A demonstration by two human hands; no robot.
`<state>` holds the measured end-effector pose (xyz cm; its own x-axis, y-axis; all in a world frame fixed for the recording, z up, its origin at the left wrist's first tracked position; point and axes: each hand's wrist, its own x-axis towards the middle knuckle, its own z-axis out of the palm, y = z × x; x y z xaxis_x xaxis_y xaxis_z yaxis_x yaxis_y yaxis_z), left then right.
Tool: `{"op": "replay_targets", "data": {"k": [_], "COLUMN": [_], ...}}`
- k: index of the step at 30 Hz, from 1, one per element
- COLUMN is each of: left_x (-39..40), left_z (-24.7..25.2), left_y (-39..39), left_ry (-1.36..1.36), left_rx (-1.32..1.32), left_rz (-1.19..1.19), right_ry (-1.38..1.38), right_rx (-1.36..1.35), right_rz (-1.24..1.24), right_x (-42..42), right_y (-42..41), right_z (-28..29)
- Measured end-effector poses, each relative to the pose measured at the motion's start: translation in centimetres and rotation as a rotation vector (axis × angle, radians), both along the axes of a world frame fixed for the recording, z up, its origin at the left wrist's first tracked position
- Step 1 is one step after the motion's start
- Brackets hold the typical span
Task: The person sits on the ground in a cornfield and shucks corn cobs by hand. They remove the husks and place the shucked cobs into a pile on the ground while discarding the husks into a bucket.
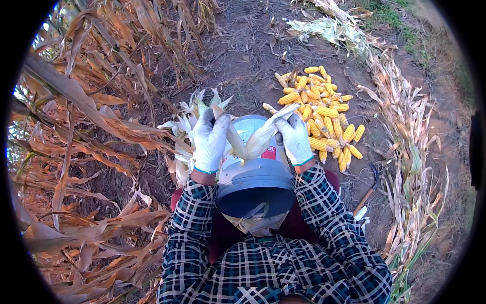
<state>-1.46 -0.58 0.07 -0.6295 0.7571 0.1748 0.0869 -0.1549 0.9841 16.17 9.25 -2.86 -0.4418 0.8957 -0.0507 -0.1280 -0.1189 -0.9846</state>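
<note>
My left hand [210, 138] and my right hand [295, 138] wear white knit gloves with dark stains on the fingers. Between them a pale dry corn husk [255, 143] hangs in a V, pinched at one end by each hand. Whether a cob is inside it I cannot tell. Below the husk, a pale plastic bucket [255, 175] lies on its side between my legs, its dark mouth towards me. Stripped husks [182, 152] are heaped left of my left hand. Beyond my right hand lies a pile of husked yellow corn ears [322, 110] on the soil.
Dry standing corn stalks [87, 114] crowd the left side. On the right runs a long row of cut stalks and leaves [406, 125]. A sickle [366, 195] with a wooden handle lies on the ground [243, 64] near my right elbow.
</note>
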Motion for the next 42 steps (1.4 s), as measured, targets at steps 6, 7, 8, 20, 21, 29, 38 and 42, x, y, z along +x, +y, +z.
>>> {"op": "replay_targets", "data": {"k": [6,7,8,20,21,29,38,42], "left_x": [-3.5,-2.3,-1.0,1.8,1.7,1.5,2.9,2.9], "left_z": [0.3,0.7,1.2,-1.9,-2.0,-1.6,-2.1,-1.7], "left_y": [0.3,0.3,0.2,1.0,1.0,1.1,0.6,0.4], "left_ry": [0.634,0.768,0.898,0.556,0.549,0.425,0.145,0.21], "left_rx": [-0.104,0.001,0.108,-0.073,-0.072,-0.166,-0.126,-0.174], "left_rz": [0.573,0.517,0.458,-0.296,-0.296,-0.412,-0.468,-0.493], "right_ry": [-0.267,-0.308,-0.348,-0.414,-0.426,-0.355,-0.376,-0.438], "right_rx": [0.532,0.688,0.845,1.389,1.387,0.739,0.64,0.698], "right_rz": [-0.043,-0.051,-0.058,0.112,0.116,0.129,0.246,0.171], "right_x": [0.2,0.1,-0.2,-0.3,-0.4,0.0,0.9,0.9], "right_y": [-0.1,-0.1,0.0,-0.1,-0.2,-0.7,-0.4,-1.2], "right_z": [-1.8,-2.0,-2.1,-2.4,-2.2,0.1,0.0,0.0]}}
